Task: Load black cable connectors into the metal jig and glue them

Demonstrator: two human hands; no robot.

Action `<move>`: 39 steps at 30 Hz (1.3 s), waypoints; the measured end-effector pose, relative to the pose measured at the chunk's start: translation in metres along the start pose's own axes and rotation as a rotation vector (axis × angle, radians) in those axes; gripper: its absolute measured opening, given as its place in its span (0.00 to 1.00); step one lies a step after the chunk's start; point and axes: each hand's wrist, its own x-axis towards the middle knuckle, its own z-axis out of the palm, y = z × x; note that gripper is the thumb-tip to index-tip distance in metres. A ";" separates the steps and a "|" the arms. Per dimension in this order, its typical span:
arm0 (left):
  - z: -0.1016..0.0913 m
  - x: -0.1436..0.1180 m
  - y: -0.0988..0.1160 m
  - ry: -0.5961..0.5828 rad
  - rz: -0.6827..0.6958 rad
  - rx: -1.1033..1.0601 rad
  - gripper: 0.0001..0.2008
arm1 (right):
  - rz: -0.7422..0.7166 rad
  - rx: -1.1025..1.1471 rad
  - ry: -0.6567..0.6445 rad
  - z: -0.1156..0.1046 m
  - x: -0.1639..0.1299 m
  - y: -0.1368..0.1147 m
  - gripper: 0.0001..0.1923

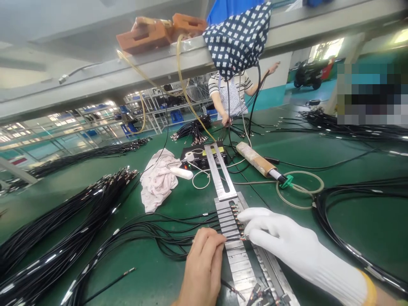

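Pinched together at the fingertips, the bare left hand (202, 265) presses a thin black cable (178, 231) down onto the slotted metal jig (237, 259), thumb and forefinger closed on the wire just left of the plate. Opposite it, the right hand (287, 242), in a white knit glove with a yellow cuff, lies fingers-down on the jig's right side, its tips touching the row of small metal connector ends (236, 212) seated in the slots; whether it grips one cannot be told.

That jig is a long, flat, ribbed steel strip running away from the person across the green table (350, 204), near its lower middle. Left of it, loose cables fan out toward a thick glossy bundle (57, 221), which crowds that side. On the right, black loops (334, 229) curve close by the gloved wrist, with a bare stretch of green mat between them and the jig.

Farther along lie a crumpled pale cloth (157, 180), a small black box (197, 159), and a tape-wrapped cylindrical tool (256, 160) with a green tip. Another person (231, 95) works at the far edge, beneath a hanging dotted cloth (239, 38)
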 end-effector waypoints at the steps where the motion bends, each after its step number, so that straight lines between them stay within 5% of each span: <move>1: -0.001 0.000 0.000 0.001 0.003 0.003 0.11 | -0.012 0.009 -0.002 0.000 0.000 -0.002 0.14; 7: 0.000 -0.002 -0.004 -0.026 0.045 0.050 0.12 | -0.045 0.101 0.023 -0.001 -0.001 -0.005 0.15; 14: -0.002 0.001 -0.008 -0.036 0.348 0.413 0.24 | -0.080 0.101 0.038 -0.001 -0.003 -0.001 0.17; 24: 0.002 0.005 -0.003 0.006 0.422 0.456 0.27 | -0.140 0.059 0.066 0.001 -0.003 -0.004 0.14; 30: 0.001 0.002 0.001 -0.081 0.251 0.220 0.25 | -0.122 0.072 0.067 0.001 -0.005 -0.004 0.16; 39: -0.007 0.021 0.020 -0.256 -0.318 -0.373 0.09 | -0.157 0.111 0.066 0.005 -0.004 -0.001 0.17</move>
